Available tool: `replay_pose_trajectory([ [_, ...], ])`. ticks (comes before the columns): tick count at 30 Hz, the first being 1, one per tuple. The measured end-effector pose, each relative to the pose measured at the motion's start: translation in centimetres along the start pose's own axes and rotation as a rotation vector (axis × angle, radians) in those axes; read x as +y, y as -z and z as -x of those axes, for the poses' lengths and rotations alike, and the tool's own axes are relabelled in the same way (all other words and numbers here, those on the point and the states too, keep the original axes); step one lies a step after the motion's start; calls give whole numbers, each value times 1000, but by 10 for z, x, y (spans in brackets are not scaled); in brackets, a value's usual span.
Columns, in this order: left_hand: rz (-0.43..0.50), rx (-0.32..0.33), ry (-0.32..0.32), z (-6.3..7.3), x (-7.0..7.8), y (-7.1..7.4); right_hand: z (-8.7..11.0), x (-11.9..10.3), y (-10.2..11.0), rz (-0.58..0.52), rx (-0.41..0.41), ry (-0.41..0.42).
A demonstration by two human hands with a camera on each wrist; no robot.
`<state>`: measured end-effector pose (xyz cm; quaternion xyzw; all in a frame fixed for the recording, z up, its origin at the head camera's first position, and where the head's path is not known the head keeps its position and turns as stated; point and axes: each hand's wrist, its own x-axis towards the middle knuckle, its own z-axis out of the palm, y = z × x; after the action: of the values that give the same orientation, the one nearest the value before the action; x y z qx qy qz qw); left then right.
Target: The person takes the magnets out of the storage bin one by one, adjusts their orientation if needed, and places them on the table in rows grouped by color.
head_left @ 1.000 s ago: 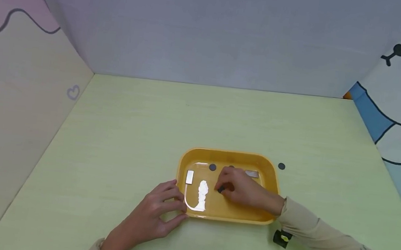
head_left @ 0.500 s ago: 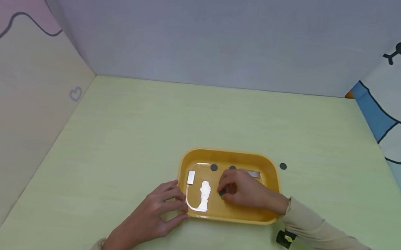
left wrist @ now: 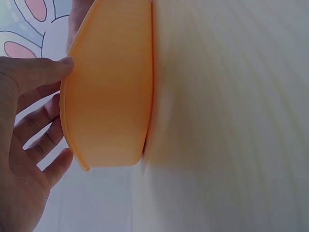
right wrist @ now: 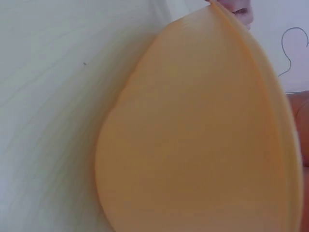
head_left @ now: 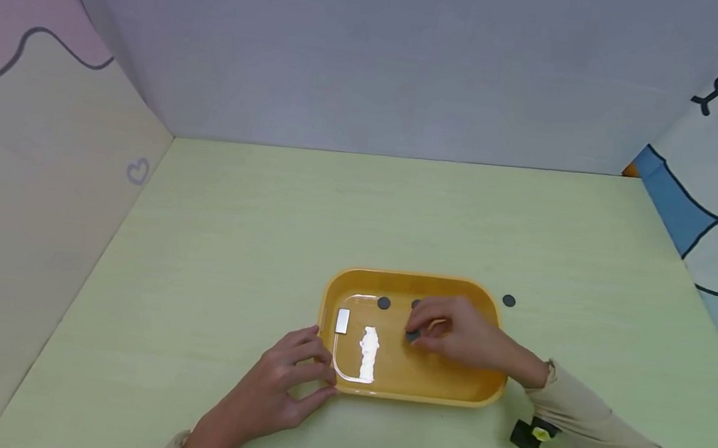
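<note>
A shallow yellow tray (head_left: 432, 401) stands on the pale green table. My right hand (head_left: 459, 333) is over its inside, pinching a small dark grey disc (head_left: 413, 336) between thumb and fingers. Behind that hand a second dark disc (head_left: 416, 304) shows partly, and another dark disc (head_left: 384, 303) lies to its left. Near the tray's left wall is a small pale rectangular plate (head_left: 342, 321). My left hand (head_left: 280, 380) rests loosely at the tray's near-left corner. In the left wrist view its thumb and spread fingertips touch the rim. The tray's outer wall (right wrist: 193, 121) fills the right wrist view, hiding the right fingers.
One more dark disc (head_left: 508, 300) lies on the table (head_left: 252, 242), just outside the tray's far-right corner. A grey-violet wall (head_left: 376, 58) closes off the back, with decorated panels at both sides. A black wrist camera (head_left: 532, 436) hangs under the right sleeve.
My right hand has lifted a little and shifted right and away from me with the disc. It now covers the pale plate at the tray's right. The left hand stays put.
</note>
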<state>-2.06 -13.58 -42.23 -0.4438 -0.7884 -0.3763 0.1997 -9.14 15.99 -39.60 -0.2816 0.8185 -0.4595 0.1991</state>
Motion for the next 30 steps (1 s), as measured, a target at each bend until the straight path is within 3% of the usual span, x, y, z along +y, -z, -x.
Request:
replay_pose_trajectory([
  [7, 0, 1, -1, 0, 1, 2, 9, -7, 9, -1, 23, -23],
  [19, -4, -11, 12, -4, 0, 5, 21, -9, 24, -107, 72, 16],
  [30, 6, 0, 8, -3, 2, 5, 32, -11, 32, -109, 121, -48],
])
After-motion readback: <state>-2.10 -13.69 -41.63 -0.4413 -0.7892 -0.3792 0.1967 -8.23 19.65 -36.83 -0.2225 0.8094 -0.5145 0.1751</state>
